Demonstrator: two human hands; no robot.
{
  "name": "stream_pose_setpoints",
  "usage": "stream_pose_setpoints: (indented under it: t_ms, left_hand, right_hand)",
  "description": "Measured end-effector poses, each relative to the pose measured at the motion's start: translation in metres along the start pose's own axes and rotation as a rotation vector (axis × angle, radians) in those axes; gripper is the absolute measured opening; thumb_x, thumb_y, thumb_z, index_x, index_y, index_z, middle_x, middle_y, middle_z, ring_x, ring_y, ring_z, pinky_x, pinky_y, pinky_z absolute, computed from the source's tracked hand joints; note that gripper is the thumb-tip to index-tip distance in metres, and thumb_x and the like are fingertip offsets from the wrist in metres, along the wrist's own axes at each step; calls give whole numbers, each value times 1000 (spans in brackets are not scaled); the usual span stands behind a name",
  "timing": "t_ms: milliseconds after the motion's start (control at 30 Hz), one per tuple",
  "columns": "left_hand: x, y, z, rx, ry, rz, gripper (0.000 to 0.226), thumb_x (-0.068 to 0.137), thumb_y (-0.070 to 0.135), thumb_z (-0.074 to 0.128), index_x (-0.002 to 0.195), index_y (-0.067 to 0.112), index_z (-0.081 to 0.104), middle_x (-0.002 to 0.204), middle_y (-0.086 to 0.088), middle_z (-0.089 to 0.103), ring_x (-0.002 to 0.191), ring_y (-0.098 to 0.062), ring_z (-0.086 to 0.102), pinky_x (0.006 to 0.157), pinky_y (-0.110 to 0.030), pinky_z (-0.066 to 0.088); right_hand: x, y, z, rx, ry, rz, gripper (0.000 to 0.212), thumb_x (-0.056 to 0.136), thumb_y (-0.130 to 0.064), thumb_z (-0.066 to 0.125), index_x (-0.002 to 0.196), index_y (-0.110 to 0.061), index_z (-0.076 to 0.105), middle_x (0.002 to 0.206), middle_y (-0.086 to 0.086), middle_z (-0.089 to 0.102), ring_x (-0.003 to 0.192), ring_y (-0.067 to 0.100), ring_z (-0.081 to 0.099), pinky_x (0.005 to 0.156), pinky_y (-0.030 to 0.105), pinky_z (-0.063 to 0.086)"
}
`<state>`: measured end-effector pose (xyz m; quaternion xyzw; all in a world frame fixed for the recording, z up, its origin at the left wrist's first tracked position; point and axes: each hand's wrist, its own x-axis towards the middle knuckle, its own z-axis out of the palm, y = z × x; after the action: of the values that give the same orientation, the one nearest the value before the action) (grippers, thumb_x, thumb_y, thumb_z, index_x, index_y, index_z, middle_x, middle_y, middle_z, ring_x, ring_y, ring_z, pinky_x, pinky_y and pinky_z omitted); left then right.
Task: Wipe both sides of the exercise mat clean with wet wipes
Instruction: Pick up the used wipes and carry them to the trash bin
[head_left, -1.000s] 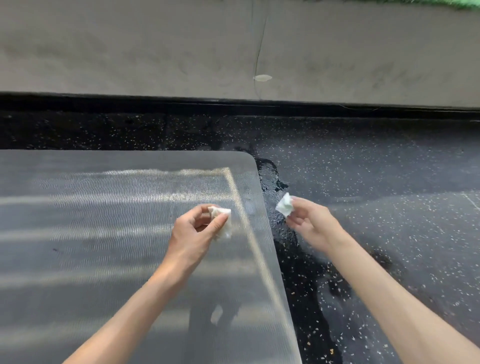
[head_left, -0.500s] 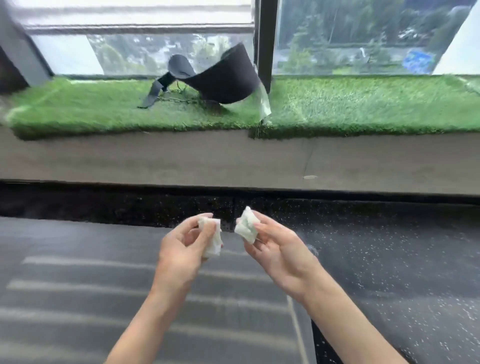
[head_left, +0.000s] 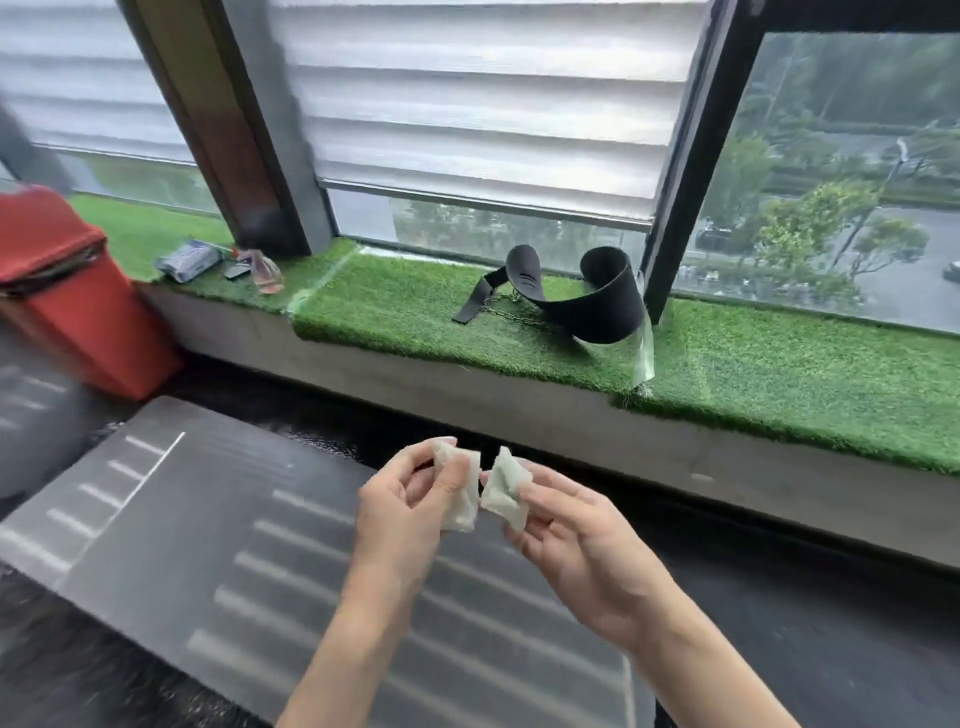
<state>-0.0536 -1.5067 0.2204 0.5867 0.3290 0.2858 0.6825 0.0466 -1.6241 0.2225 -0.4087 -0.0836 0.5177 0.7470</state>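
Note:
The grey exercise mat (head_left: 218, 545) lies flat on the dark floor, striped with light from the blinds. Both hands are raised above its far right part. My left hand (head_left: 410, 514) pinches a crumpled white wet wipe (head_left: 465, 488). My right hand (head_left: 582, 551) holds a second crumpled wipe (head_left: 506, 491) between thumb and fingers. The two wipes are almost touching. A pack of wet wipes (head_left: 188, 260) lies on the green sill at the far left.
A red bin (head_left: 67, 306) stands at the left beside the mat's far corner. The turf-covered window sill (head_left: 753, 374) carries a black belt with a chain (head_left: 576, 296) and a small bottle (head_left: 265, 273). Dark speckled floor (head_left: 831, 649) lies to the right.
The view has tilted up from the mat to the window sill. Both hands have risen and come together, so the two wipes are now nearly touching.

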Motion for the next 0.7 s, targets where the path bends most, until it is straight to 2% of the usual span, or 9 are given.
stream_pose_setpoints:
  t_ms: [67,167,267,367,500,600,700]
  left_hand:
    - [-21,33,-13,4,32,-34,33,78,35,68,106,18,65,87,0,77,81,-9,73,71,-16,52]
    - [-51,80,-36,-4,93,-101,22,84,26,68,102,16,64,81,3,77,72,-2,70,63,-10,49]
    - [-80,124,-58,-8,157,-125,40,69,33,70,103,11,67,84,-2,77,75,-10,72,65,-18,52]
    - [-108,165,-88,-48,260,-138,43,68,32,69,104,9,66,88,-9,77,76,-19,73,59,-23,54]
    - [-132,206,-131,-58,380,-134,35,79,29,65,109,10,64,95,-8,77,83,-27,74,60,-23,56]
    - [-139,222,-167,-78,446,-117,37,80,29,64,112,9,64,96,-9,76,83,-26,74,62,-21,55]
    - [-132,227,-211,-170,453,-131,38,81,27,63,115,10,64,102,-8,76,92,-25,73,66,-21,57]
  right_hand:
    - [-14,-8,31,-11,-6,48,34,77,-6,71,111,-2,70,110,15,69,86,14,65,69,20,51]
    - [-35,-23,77,-54,-27,102,31,76,-5,72,107,-1,71,111,20,69,85,16,67,65,19,50]
    - [-54,-39,119,-95,-60,141,23,75,-13,77,98,-6,76,108,23,69,83,17,69,59,17,51]
    - [-66,-46,162,-155,-89,181,54,56,-35,91,102,-11,75,110,20,69,86,18,67,67,19,54]
    - [-63,-44,213,-185,-166,239,28,78,-20,65,102,-10,75,109,16,70,81,13,66,65,17,53]
    - [-50,-26,247,-216,-208,262,28,80,-17,62,104,-8,73,107,16,70,83,15,66,67,18,54]
    - [-28,-4,289,-259,-249,298,34,81,-16,63,112,-3,68,107,17,70,82,15,65,65,18,53]
